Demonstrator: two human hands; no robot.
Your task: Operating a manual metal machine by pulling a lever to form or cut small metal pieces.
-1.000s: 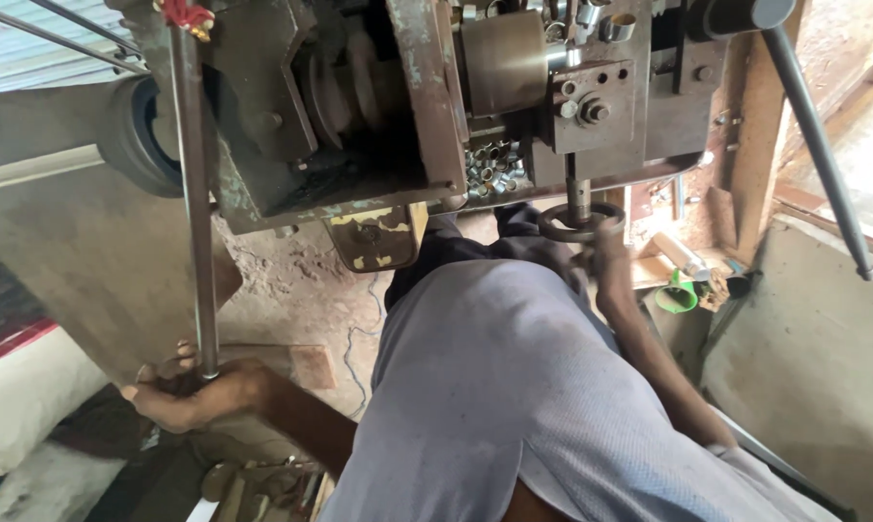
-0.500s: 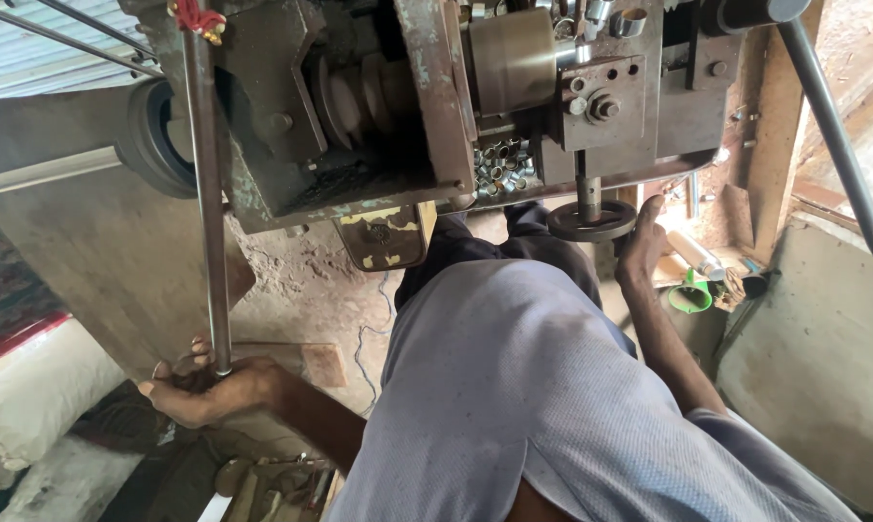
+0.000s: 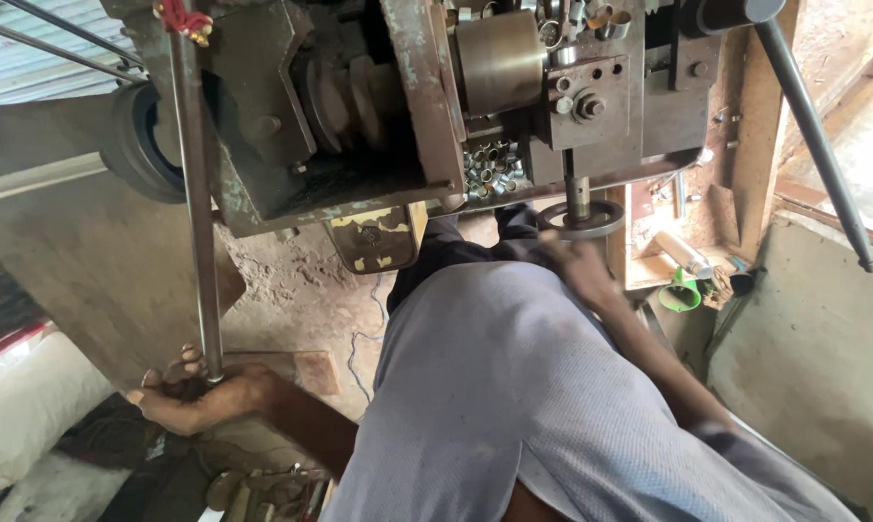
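Observation:
My left hand point(image 3: 197, 394) reaches down at the lower left, palm up, cupping the bottom end of a long upright steel rod point(image 3: 197, 213) that rises to a red tag at the machine's top. My right hand point(image 3: 581, 273) is stretched forward just below a small round handwheel point(image 3: 581, 217) on a shaft under the dark metal machine point(image 3: 427, 106); it is blurred and its fingers look loose, close to the wheel's rim. A pile of small shiny metal sleeves point(image 3: 489, 166) lies on the machine's ledge above the wheel.
A long dark lever point(image 3: 815, 135) slants down at the right. A wooden tray point(image 3: 683, 256) holds a white tube and a green cap. A grey wall stands at the right, white sacks point(image 3: 30, 406) at the lower left, scrap parts by my knees.
My right hand has dropped from the handwheel's rim to just below it. The left hand stays at the rod's foot, and the view has shifted slightly toward the right.

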